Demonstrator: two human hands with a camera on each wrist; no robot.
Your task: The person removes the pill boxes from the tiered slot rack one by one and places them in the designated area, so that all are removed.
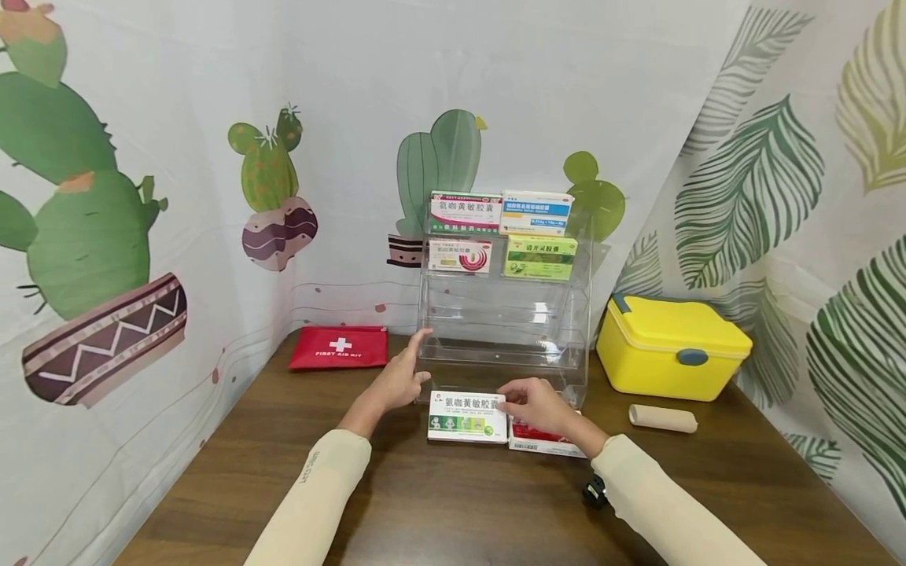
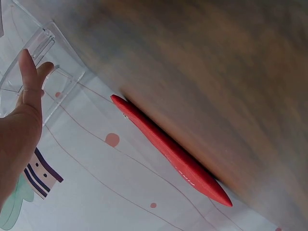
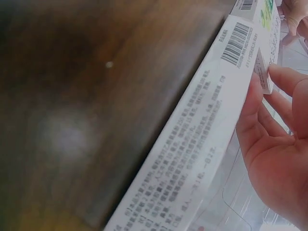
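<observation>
In the head view, the right hand [image 1: 541, 405] has a nearly closed grip, with the fingers pinching the right edge of a white-and-green capsule box [image 1: 465, 417]. This box is at the foot of a clear tiered display rack [image 1: 495, 314]; whether the counter [image 1: 439, 511] or the lowest tier supports it, I cannot tell. Just beside it is a red-and-white medicine box [image 1: 531, 435], partly covered by this hand. The right wrist view shows what the head view hardly does: this second box's long white side, with printed text and a barcode.

The left hand [image 1: 399, 383] is at the rack's left side, its grip wide, index finger and thumb extended, with no box in it. The left wrist view gives the red first aid pouch [image 2: 171, 151] almost edge-on, while the head view shows its white cross.
</observation>
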